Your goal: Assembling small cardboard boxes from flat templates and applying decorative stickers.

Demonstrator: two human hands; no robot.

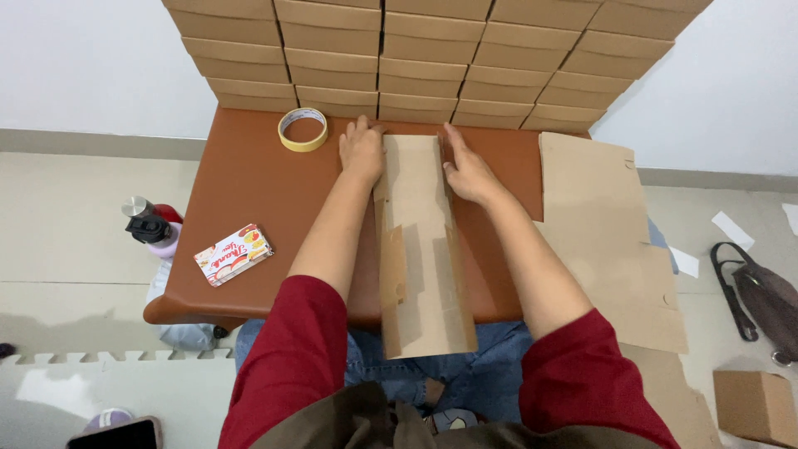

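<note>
Hands flat on a long strip of folded cardboard (420,249), lying lengthwise down the middle of a brown padded table (249,183) and overhanging the near edge above blue jeans. Left hand (362,151) spread open, palm down, against the strip's far left edge; fingers together, pointing away, pinching nothing. Right hand (467,170) likewise open and pressing flat on the far right edge, thumb side toward the strip's raised fold. Cardboard thus between both palms at its far end, near end free. Sides of the strip turned up slightly, forming a shallow trough. Roll of yellowish tape (302,130) just beyond the left hand, apart from it. Flat carton blanks (607,224) stacked to the right, partly off the table. Wall of stacked folded boxes (432,58) along the far edge. Small printed snack packet (233,254) near the left corner; bottles (150,224) on the floor beside it.
</note>
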